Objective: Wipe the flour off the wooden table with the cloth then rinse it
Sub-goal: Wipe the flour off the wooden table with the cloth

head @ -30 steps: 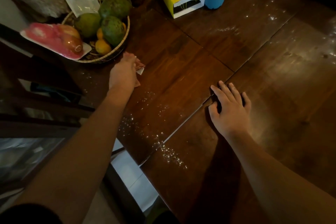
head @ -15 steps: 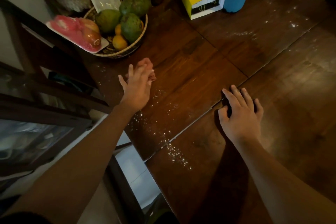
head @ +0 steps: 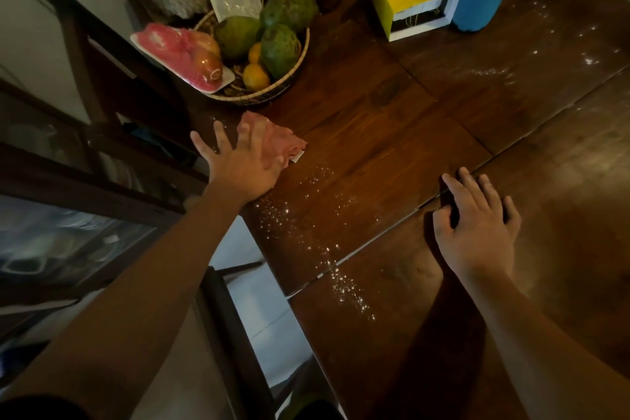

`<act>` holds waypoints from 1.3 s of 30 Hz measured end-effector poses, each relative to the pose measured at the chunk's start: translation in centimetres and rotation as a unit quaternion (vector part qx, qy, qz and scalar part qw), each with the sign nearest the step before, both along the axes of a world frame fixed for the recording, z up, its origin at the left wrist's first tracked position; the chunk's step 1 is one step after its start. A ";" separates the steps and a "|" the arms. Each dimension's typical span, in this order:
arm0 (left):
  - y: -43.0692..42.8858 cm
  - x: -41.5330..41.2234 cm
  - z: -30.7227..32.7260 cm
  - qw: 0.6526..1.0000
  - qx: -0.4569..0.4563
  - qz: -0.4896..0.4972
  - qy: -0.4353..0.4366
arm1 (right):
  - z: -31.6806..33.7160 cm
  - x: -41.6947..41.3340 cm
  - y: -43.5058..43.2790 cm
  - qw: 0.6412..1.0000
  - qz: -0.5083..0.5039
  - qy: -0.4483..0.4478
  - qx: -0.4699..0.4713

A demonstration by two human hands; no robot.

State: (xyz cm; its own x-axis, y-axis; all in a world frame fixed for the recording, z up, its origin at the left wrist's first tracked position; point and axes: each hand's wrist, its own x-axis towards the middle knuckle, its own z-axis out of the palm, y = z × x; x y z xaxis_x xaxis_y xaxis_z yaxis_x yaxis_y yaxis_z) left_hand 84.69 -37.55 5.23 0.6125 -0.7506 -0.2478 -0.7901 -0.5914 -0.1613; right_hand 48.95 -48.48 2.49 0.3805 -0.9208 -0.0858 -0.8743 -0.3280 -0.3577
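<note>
The pink cloth (head: pixel 272 138) sits crumpled on the wooden table (head: pixel 375 133) near its left edge, just in front of the fruit basket (head: pixel 293 78). The left hand (head: pixel 240 164) is on top of it, fingers spread wide, not really gripping. Loose flour (head: pixel 317 232) trails toward the person. The right hand (head: pixel 477 225) rests flat on the table, fingers apart, holding nothing.

L hand (head: pixel 243 164) hides part of cloth (head: pixel 272 140)
</note>
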 end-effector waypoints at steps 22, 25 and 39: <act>-1.4 5.8 -2.7 0.992 -0.092 0.075 0.038 | -0.4 0.1 0.0 1.000 0.010 0.020 -0.014; -0.9 2.8 -3.1 0.980 -0.173 0.007 0.094 | -0.3 0.1 0.1 1.000 0.010 0.023 -0.015; -2.0 6.7 -4.3 0.968 -0.233 0.014 0.090 | -0.2 0.3 0.0 1.000 0.006 0.021 -0.008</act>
